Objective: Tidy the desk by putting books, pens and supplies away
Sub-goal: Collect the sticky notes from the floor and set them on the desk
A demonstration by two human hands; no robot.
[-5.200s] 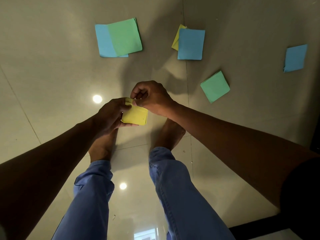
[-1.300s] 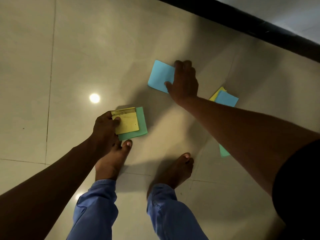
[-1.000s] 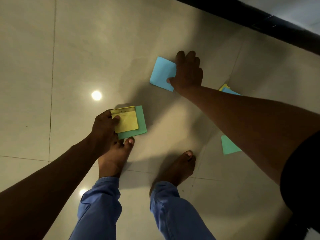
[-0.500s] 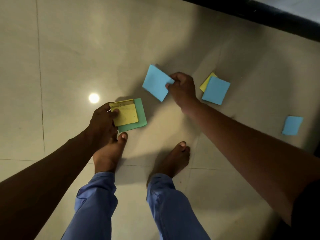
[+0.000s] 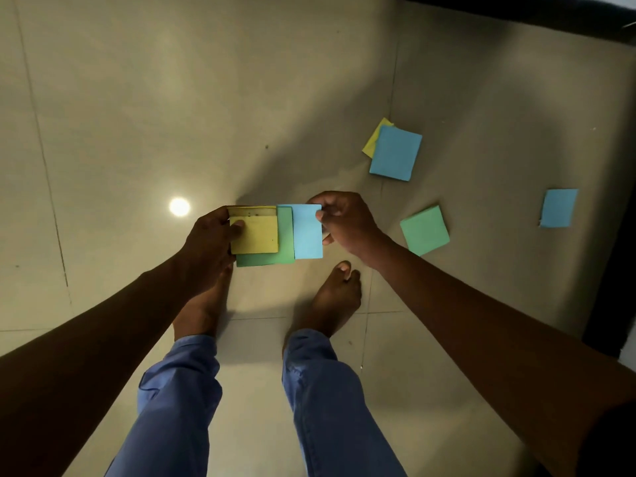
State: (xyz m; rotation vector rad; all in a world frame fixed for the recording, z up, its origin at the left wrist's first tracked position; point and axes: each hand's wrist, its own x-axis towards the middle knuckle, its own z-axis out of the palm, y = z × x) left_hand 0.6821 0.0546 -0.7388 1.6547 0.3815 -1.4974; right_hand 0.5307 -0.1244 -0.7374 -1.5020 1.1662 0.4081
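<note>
My left hand (image 5: pixel 210 246) grips a small stack of sticky notes above the floor: a yellow pad (image 5: pixel 254 234) on top of a green note (image 5: pixel 284 246). My right hand (image 5: pixel 346 223) pinches a blue note (image 5: pixel 307 232) by its right edge and holds it against the right side of that stack, overlapping the green note. On the floor to the right lie a blue note (image 5: pixel 395 153) over a yellow one (image 5: pixel 374 138), a green note (image 5: pixel 425 230) and another blue note (image 5: pixel 558 208).
Glossy beige floor tiles (image 5: pixel 137 98) with a lamp reflection (image 5: pixel 179 206). My bare feet (image 5: pixel 335 297) and blue trouser legs stand below the hands. A dark skirting band (image 5: pixel 516 12) runs along the top right, and a dark edge (image 5: pixel 609 297) at the right.
My right hand lifted the blue note off the floor and carried it left and toward me, up against the stack in my left hand. The view swung, showing more notes at the right.
</note>
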